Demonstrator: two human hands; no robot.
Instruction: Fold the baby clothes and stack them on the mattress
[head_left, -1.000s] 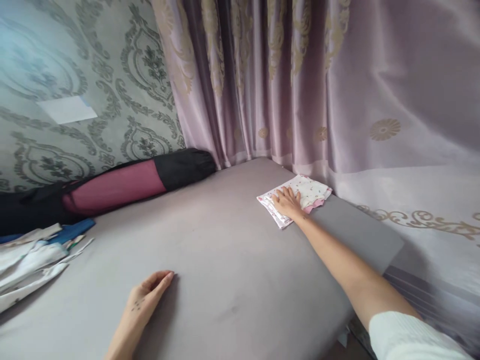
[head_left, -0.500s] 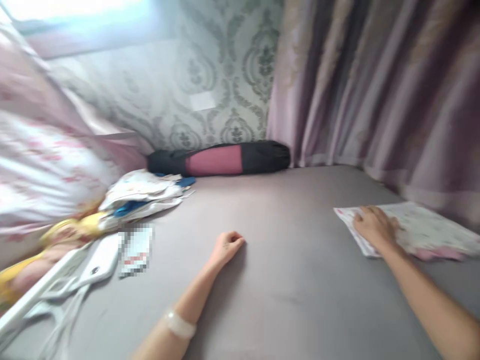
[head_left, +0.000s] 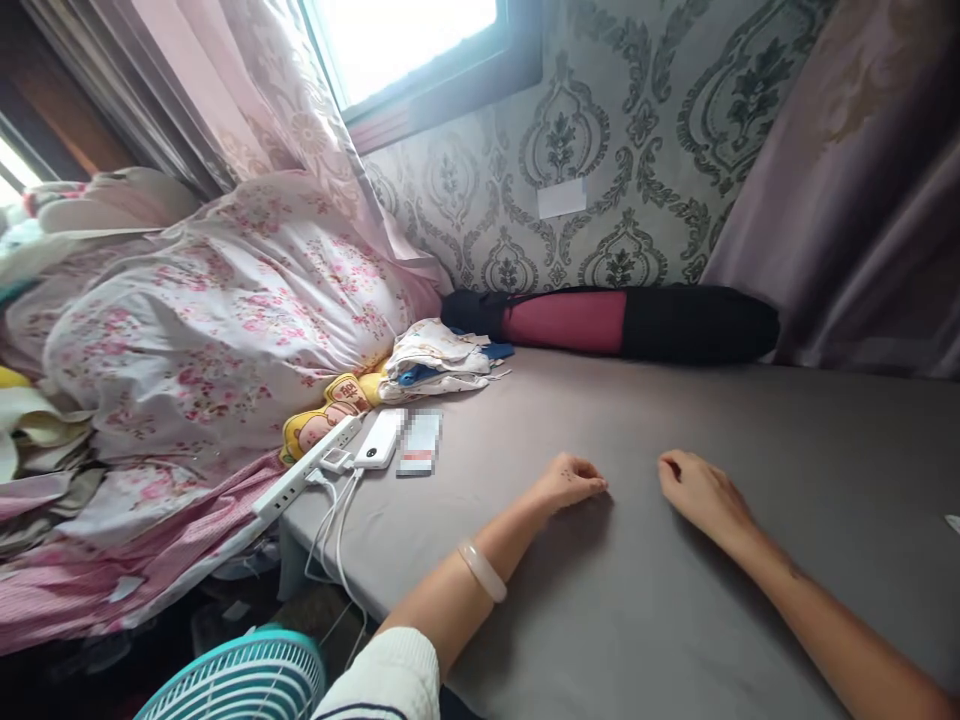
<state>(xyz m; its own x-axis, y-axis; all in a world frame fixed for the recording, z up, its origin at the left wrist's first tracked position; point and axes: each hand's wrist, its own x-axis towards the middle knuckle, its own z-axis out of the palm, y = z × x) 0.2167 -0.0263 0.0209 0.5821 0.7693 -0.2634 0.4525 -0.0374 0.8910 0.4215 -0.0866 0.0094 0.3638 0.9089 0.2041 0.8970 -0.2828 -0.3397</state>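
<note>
My left hand [head_left: 573, 482] rests low over the grey sheet [head_left: 600, 610], its fingers curled to the thumb with nothing showing in them. A pale bangle [head_left: 482, 571] circles that forearm. A short gap to the right, my right hand [head_left: 699, 490] is loosely closed, knuckles up, and no object shows in it either. Both hands are nearest the bare sheet. At the far right edge of the view only a sliver of white patterned cloth [head_left: 952, 522] shows.
Left lie a blurred-out phone-sized item [head_left: 420, 443], a white power bank [head_left: 381, 440], a power strip [head_left: 307, 465] with cables, and a yellow plush toy [head_left: 319, 425]. Crumpled clothes [head_left: 435, 360] and a black-and-red long bag [head_left: 562, 322] lie behind. A teal fan [head_left: 247, 680] stands below the edge.
The view has swung left. My right hand has come off the patterned cloth at the right and moved left, near my left hand. The left hand stays closed over the sheet.
</note>
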